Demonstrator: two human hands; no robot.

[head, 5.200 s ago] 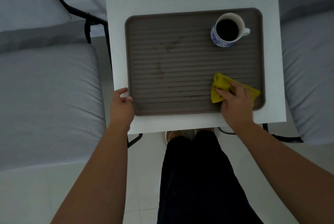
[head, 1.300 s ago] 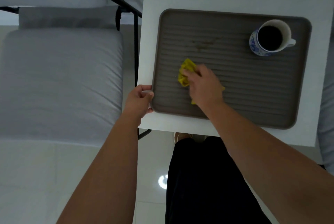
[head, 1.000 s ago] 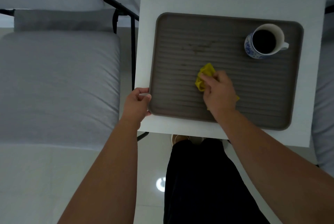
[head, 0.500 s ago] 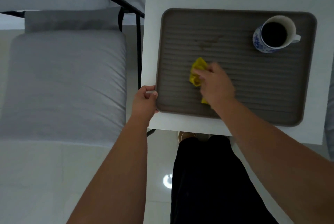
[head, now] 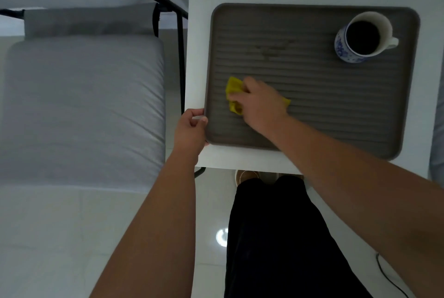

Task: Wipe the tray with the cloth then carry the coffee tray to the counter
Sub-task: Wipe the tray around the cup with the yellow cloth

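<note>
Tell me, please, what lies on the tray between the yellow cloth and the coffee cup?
In the head view, only ribbed tray surface lies between the yellow cloth and the coffee cup, bearing a faint brownish stain; no other object stands there.

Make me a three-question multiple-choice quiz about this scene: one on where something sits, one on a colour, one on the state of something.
1. Where on the ridged grey-brown tray is the blue-and-white patterned mug?
A. far right corner
B. near left corner
C. centre

2. What colour is the crumpled cloth under the right hand?
A. red
B. yellow
C. white

3. What is the left hand doing?
A. lifting the mug
B. hanging free
C. gripping the tray's near left edge

Answers: 1 A, it stands by the far right rim; 2 B, yellow shows past the fingers; 3 C, its fingers curl on the rim.
</note>
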